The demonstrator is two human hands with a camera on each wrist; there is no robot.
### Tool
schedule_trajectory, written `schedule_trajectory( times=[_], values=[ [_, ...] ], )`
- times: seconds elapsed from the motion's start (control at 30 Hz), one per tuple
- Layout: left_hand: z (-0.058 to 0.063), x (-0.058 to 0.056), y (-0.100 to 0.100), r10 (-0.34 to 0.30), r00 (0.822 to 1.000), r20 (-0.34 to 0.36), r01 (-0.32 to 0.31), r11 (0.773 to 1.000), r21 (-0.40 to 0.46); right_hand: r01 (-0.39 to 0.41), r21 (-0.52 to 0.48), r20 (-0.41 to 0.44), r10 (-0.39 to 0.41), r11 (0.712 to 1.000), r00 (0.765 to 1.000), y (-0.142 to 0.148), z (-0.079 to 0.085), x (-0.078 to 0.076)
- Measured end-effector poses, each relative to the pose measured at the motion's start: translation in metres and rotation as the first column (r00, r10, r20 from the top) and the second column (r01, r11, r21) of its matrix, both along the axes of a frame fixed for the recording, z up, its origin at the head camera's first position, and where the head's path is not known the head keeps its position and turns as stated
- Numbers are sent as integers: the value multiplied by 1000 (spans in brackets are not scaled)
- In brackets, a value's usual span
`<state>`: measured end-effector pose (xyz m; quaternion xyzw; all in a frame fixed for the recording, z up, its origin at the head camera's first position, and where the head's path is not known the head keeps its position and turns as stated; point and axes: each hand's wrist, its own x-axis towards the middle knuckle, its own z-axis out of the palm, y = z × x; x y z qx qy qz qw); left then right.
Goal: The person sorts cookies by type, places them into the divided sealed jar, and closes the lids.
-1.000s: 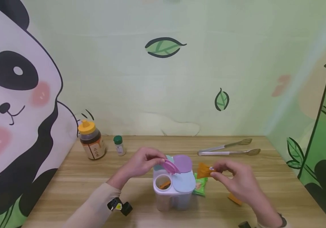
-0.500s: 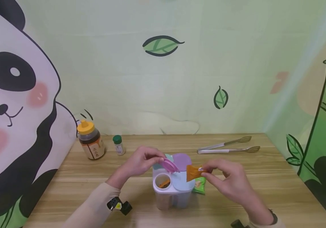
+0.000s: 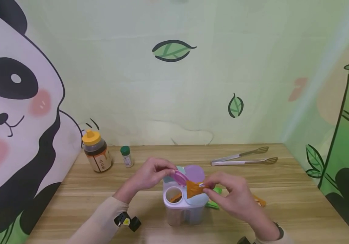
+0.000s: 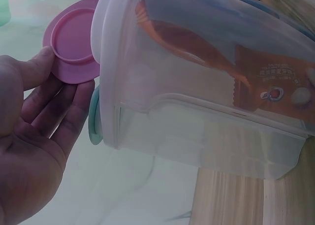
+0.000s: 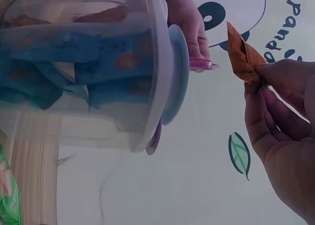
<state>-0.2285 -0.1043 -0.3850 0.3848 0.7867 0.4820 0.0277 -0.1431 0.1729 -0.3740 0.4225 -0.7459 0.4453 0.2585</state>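
My left hand point(image 3: 151, 174) pinches a round pink lid point(image 3: 180, 177) tilted up beside the uncovered opening of a clear storage box point(image 3: 184, 217). Orange packets point(image 4: 275, 80) lie inside that compartment, as the left wrist view shows. Between thumb and fingers, my right hand point(image 3: 233, 193) pinches another orange packet point(image 3: 194, 189), held above the pale blue lid point(image 3: 197, 199) and right of the opening. Blue packets point(image 5: 118, 62) fill a neighbouring compartment in the right wrist view. Purple point(image 3: 194, 173) and mint point(image 4: 93, 119) lids cover other compartments.
A green packet point(image 3: 213, 204) lies right of the box, partly hidden, and an orange packet point(image 3: 259, 200) lies behind my right hand. Farther back are metal tongs point(image 3: 244, 157), a green-capped shaker point(image 3: 126, 157) and a yellow-topped bottle point(image 3: 97, 152).
My right hand has carried the orange packet leftward from beside the box to above its blue lid. The left hand stays nearly still, holding the pink lid.
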Motion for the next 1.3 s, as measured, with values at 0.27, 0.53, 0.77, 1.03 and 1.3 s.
schedule_trajectory(
  times=[0.27, 0.53, 0.77, 1.03, 1.3],
  values=[
    [-1, 0, 1, -12, 1000, 1, 12, 1000, 15, 43, 0, 33, -43, 999, 999, -10, -2, 0],
    [-2, 0, 0, -19, 1000, 1, 19, 1000, 23, 33, -14, 20, -33, 999, 999, -19, -8, -3],
    [-2, 0, 0, -22, 1000, -15, 22, 1000, 20, 25, 1, -12, -25, 1000, 1000, -26, -11, -4],
    [-2, -1, 1, -27, 999, -21, 28, 999, 31, -8, 13, -70, 9, 1000, 997, -31, -14, -6],
    [-1, 0, 1, -25, 1000, -18, 26, 999, 28, -1, 36, -61, 3, 999, 998, -35, -16, -4]
  ],
)
